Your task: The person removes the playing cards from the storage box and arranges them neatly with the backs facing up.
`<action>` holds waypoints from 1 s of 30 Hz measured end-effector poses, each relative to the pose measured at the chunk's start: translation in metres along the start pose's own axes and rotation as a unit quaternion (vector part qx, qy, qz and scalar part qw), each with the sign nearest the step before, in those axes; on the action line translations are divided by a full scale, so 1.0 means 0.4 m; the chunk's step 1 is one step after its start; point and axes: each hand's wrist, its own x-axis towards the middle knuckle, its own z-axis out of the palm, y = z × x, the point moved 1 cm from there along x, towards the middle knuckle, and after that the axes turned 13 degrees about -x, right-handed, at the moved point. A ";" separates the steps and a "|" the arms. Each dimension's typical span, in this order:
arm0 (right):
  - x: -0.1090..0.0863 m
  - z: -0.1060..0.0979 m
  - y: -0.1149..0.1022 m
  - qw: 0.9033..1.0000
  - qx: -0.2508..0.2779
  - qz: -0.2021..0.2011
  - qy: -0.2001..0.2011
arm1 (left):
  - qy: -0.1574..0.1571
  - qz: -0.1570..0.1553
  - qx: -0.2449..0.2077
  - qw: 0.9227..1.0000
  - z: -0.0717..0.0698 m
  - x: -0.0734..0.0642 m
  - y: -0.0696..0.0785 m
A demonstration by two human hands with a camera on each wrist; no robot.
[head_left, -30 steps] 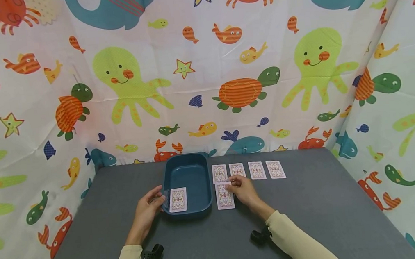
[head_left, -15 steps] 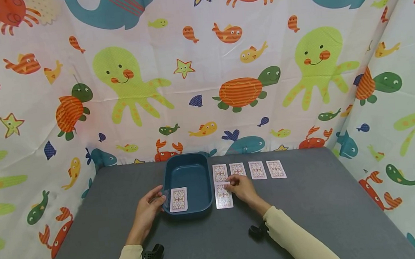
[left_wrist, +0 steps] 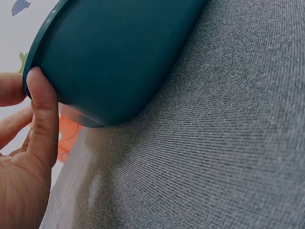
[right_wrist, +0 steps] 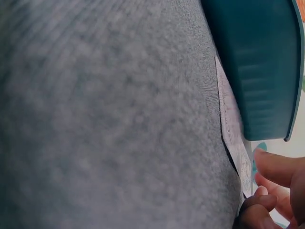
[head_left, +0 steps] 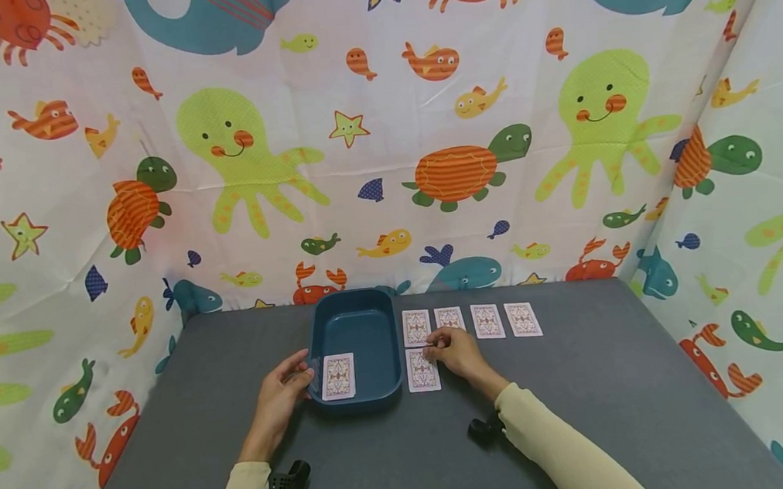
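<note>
Card (head_left: 422,376) lies on the tabletop (head_left: 383,470) just right of the blue tub (head_left: 360,342), whose left rim our left hand (head_left: 275,398) pinches; our right hand (head_left: 462,357) is at the card's far right corner, gripping or just touching, we cannot tell.

Even, fairly bright light fills the head view, the backdrop (head_left: 387,190) tinged faintly pink, with soft shadow under the near edge of the bin (head_left: 371,335). Both wrist views look dimmer and cooler. On the left one, a dark shadow spreads across the surface (left_wrist: 238,143); on the right one, its left part blurs out of focus.
</note>
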 end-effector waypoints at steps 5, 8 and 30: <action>0.001 -0.002 0.002 1.000 0.004 0.005 0.004 | -0.001 0.004 -0.004 1.000 0.000 0.002 -0.001; -0.001 -0.004 0.001 1.000 0.007 0.004 0.008 | -0.001 0.005 -0.005 1.000 -0.001 0.003 -0.003; -0.060 -0.066 -0.073 0.995 0.084 -0.023 0.048 | -0.001 0.007 -0.012 1.000 0.006 -0.003 0.004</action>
